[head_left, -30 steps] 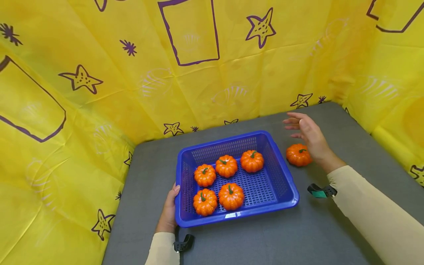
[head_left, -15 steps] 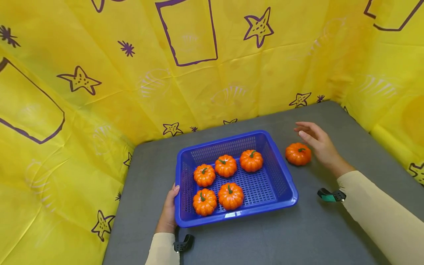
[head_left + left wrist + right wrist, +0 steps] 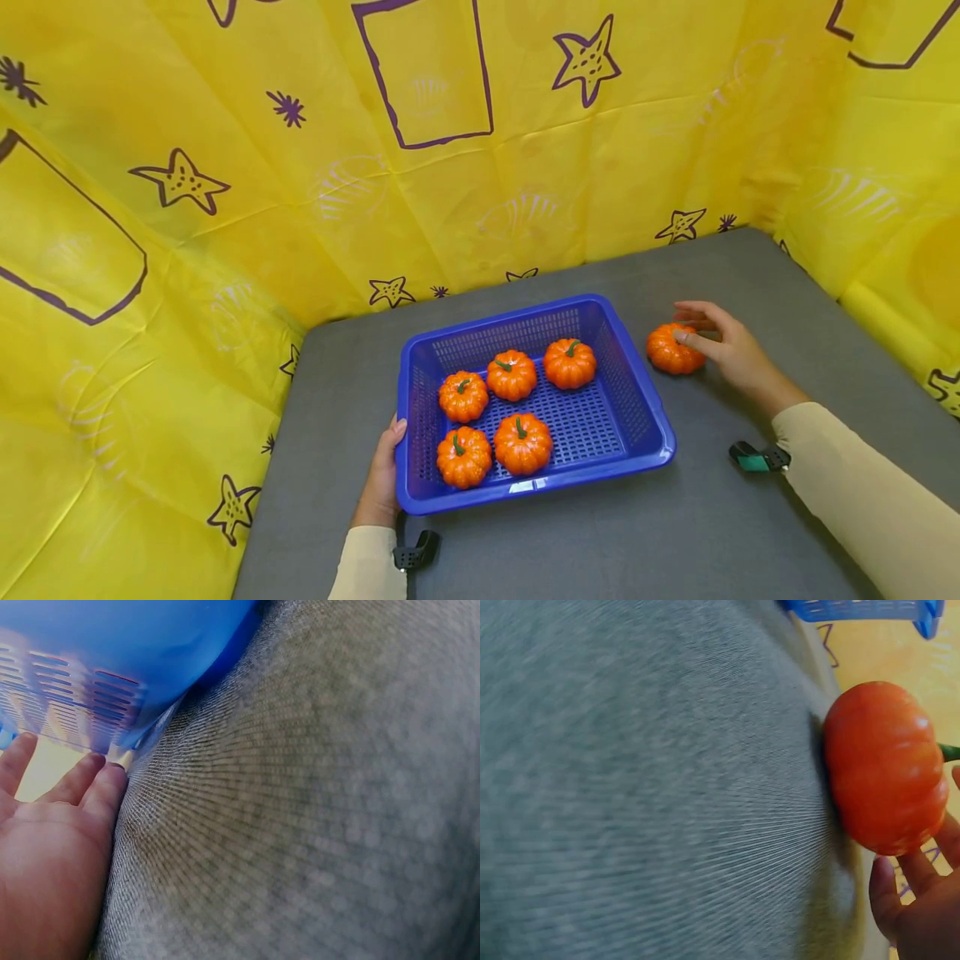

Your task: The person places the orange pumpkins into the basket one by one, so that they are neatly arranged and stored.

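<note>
A blue plastic basket (image 3: 611, 437) with perforated walls holds several small orange pumpkins, one of them a pumpkin (image 3: 523, 444) near its front. My left hand (image 3: 382, 475) grips the basket's left side, thumb on the rim; in the left wrist view its fingers (image 3: 71, 784) reach along the outer wall. Right of the basket, a single pumpkin (image 3: 667, 352) with a green stem sits on the grey table. At its right side is my right hand (image 3: 731, 346), thumb and fingers spread about it. The right wrist view shows the fingertips close to the pumpkin (image 3: 885, 769); contact is unclear.
The grey tabletop (image 3: 540, 550) extends around the basket. A yellow curtain (image 3: 465, 208) with purple starfish drawings stands behind and along both sides. Each wrist wears a black strap, such as the right strap (image 3: 757, 457).
My right hand has swung from behind the loose pumpkin to its right side and come down closer to it. The left hand and the basket have stayed in place.
</note>
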### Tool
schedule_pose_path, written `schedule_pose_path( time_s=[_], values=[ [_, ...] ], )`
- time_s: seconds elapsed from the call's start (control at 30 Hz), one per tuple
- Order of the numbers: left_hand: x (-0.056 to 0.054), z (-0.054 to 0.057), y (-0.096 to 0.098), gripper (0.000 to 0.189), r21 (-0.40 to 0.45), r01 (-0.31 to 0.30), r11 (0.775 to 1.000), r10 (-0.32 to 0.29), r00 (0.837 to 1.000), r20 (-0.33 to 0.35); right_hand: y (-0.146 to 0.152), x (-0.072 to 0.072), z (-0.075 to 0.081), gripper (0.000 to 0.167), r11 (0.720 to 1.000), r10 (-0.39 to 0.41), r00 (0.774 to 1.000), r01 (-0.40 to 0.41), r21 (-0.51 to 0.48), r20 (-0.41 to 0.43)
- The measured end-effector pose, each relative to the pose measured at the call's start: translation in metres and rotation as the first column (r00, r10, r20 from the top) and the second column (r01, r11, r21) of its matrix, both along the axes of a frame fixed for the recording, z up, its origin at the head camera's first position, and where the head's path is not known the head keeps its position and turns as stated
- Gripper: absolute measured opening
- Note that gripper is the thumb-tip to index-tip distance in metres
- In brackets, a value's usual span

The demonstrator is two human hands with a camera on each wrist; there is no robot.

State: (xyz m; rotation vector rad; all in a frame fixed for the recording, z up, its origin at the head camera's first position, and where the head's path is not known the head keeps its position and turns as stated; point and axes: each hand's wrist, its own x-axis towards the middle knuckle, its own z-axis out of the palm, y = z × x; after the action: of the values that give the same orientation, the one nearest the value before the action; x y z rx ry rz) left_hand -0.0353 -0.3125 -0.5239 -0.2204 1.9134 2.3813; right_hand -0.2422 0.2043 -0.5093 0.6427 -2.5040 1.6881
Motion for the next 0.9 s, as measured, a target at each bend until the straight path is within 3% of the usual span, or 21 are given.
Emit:
schedule_pose_path(
  time_s=[0.47,0.9],
  values=[
    [0.0,0.0,0.0,0.074,0.015,-0.001,1.0,0.001,1.0,-0.005,0.0,0.0,-0.014,0.049,0.996,-0.053,0.997,0.05,0.074,0.051],
    [-0.003,-0.003,0.0,0.071,0.035,0.006,0.999,-0.005,0.999,-0.034,0.002,0.001,-0.013,0.047,0.995,-0.063,0.995,0.056,0.088,0.076]
  ],
)
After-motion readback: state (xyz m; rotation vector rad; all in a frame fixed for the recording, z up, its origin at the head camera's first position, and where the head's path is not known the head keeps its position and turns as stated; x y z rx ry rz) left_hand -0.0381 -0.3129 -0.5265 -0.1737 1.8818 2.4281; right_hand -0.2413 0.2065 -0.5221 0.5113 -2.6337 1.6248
